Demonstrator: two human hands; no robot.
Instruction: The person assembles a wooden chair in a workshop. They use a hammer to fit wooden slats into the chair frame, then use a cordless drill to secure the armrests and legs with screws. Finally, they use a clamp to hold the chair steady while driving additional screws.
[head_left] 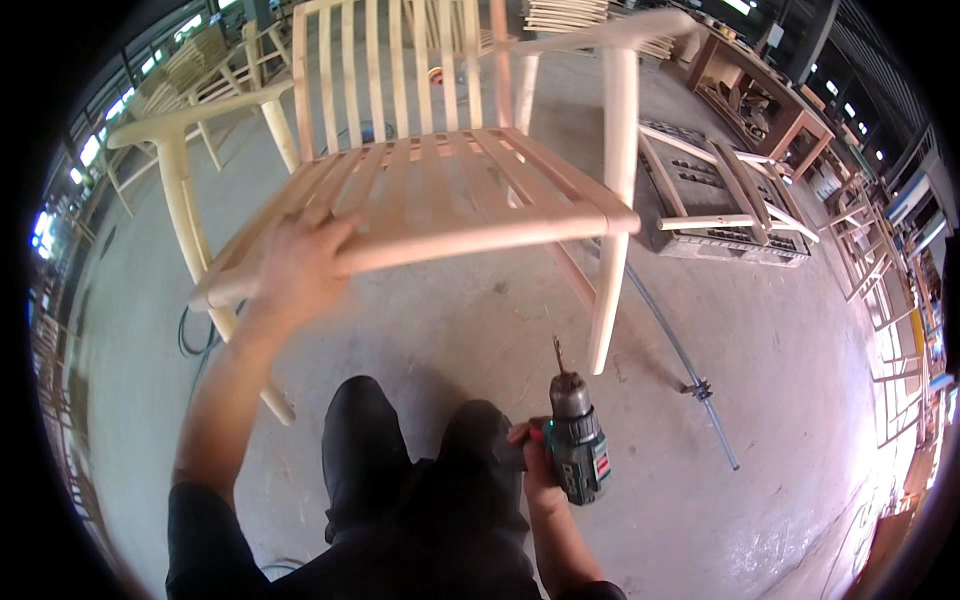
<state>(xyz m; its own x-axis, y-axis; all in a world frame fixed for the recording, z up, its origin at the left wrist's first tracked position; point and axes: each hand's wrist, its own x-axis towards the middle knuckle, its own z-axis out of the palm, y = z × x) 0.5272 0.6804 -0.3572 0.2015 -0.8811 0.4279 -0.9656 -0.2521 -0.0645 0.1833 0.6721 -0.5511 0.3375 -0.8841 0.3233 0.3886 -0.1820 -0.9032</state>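
In front of me a bare wooden armchair (450, 238) with a slatted seat and back stands on the floor. My left hand (303, 262) is closed over the front rail of its seat, near the left end, slightly blurred. Low on the right, my right hand (538, 462) grips a dark green and black cordless drill (576, 440). A thin drill bit (559, 355) points up and away from me, close to the chair's front right leg (612, 250) but apart from it.
A metal bar clamp (690, 362) lies on the floor to the right. Beyond it, wooden frame parts (715, 190) rest on a dark pallet (735, 245). A wooden workbench (765, 95) stands far right. Cable (200, 345) lies by the left chair leg; more chairs (215, 90) stand behind.
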